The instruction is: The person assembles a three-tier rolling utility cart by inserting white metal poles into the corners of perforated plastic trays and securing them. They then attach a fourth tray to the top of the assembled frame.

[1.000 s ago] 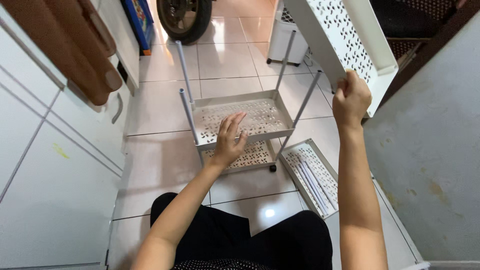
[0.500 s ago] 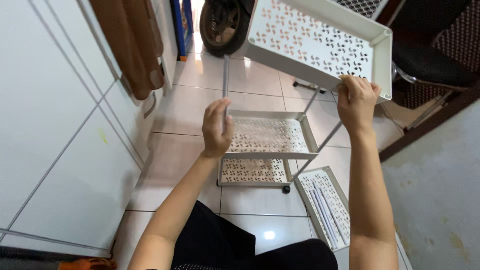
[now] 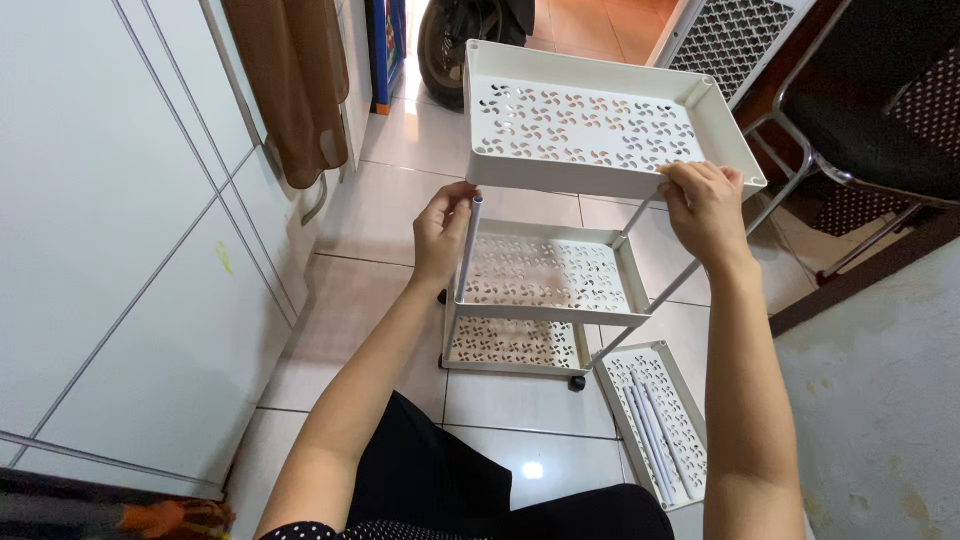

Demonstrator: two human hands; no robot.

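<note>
Head view, the only one: a white perforated tray (image 3: pixel 585 125) is held level above a partly built rack (image 3: pixel 545 290) standing on the tiled floor (image 3: pixel 390 170). The right hand (image 3: pixel 705 205) is closed on the tray's near right edge, fingers curled over the rim, grip pressed together on the plastic. The left hand (image 3: pixel 443 230) is wrapped about the top of the near left upright pole (image 3: pixel 466 250), grip pinching the pole just under the tray's near left corner. Two lower shelves are seen seated on the poles; a right-hand pole (image 3: pixel 650 300) is seen leaning outward, not plumb. A further tray (image 3: pixel 655 420) lies flat on the floor to the right of the rack, with loose poles (image 3: pixel 650 430) laid in it. A white cabinet (image 3: pixel 120 250) is noted at left, a brown cloth (image 3: pixel 290 80) hanging on it, a dark chair (image 3: pixel 880 110) at right. Judgement: for a clean fit the tray is best kept level, each pole steadied upright, and the corner sockets lined over the pole tips before any pressing; the leaning pole is likely to bind if it is not straightened first. Whether any socket is already engaged cannot be told.
</note>
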